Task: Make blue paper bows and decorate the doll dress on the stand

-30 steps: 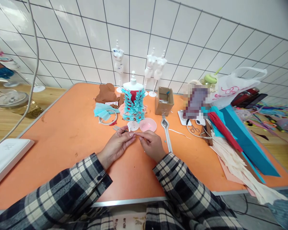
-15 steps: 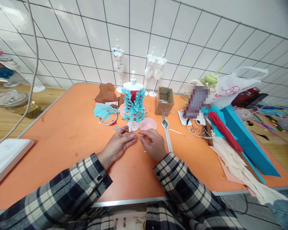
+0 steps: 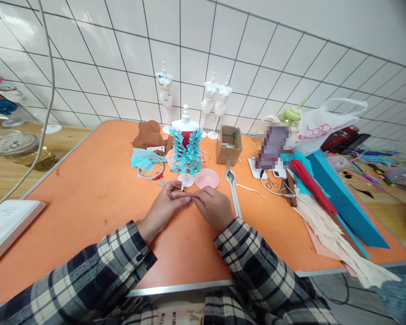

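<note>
Head view: your left hand and right hand meet just in front of the mannequin, which stands upright in blue ruffles, on your side of its base. Thumb and forefinger on each are pinched closed, tips touching or nearly; can't tell what's between them, too small. Tight pinch, both sides, probably because whatever's there is tiny and needs steadying. A white bit pokes up by your left fingers, in front of the mannequin's base; scissor blades stick out left of that base, can't tell if you're gripping them. Pink bowl sits just right of the base, likely kept close for easy reach. Cardboard box right of the mannequin, blue cloth and white ring left, seemingly pushed aside for hand room.
</note>
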Available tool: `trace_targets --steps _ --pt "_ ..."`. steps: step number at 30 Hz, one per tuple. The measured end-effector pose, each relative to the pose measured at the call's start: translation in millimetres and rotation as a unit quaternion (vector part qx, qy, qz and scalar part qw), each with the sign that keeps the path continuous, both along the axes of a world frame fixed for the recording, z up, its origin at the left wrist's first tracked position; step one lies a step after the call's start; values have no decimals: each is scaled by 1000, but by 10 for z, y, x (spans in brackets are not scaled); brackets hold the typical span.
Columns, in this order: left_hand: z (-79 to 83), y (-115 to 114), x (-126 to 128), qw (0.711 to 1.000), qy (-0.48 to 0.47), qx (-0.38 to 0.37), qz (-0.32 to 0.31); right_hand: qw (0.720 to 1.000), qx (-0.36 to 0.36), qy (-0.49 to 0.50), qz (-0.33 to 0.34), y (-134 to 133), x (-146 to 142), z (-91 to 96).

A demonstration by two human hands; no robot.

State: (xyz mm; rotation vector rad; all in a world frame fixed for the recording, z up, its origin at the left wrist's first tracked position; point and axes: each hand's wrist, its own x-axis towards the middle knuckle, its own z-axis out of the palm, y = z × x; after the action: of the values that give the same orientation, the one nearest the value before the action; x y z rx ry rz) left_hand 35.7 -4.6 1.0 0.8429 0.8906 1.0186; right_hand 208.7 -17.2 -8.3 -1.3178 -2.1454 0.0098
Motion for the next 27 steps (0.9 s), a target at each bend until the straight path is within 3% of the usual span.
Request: trace_targets --steps 4,8,14,21,24,27 --pt "19 -20 0 1000 -3 2 -7 1000 -18 18 -13 2 -6 38" --pt "58 -29 -4 1000 -2 22 -10 989 -46 138 12 20 -15 91" --pt "85 -18 -29 998 -18 40 46 954 -42 295 38 108 -59 248" --pt "-143 303 -135 969 35 123 214 871 59 488 -13 457 -80 772" --pt "-213 485 -120 961 62 150 223 845 81 528 22 621 -173 923" --pt "-230 547 -55 962 74 191 179 827 83 554 41 723 -297 954"
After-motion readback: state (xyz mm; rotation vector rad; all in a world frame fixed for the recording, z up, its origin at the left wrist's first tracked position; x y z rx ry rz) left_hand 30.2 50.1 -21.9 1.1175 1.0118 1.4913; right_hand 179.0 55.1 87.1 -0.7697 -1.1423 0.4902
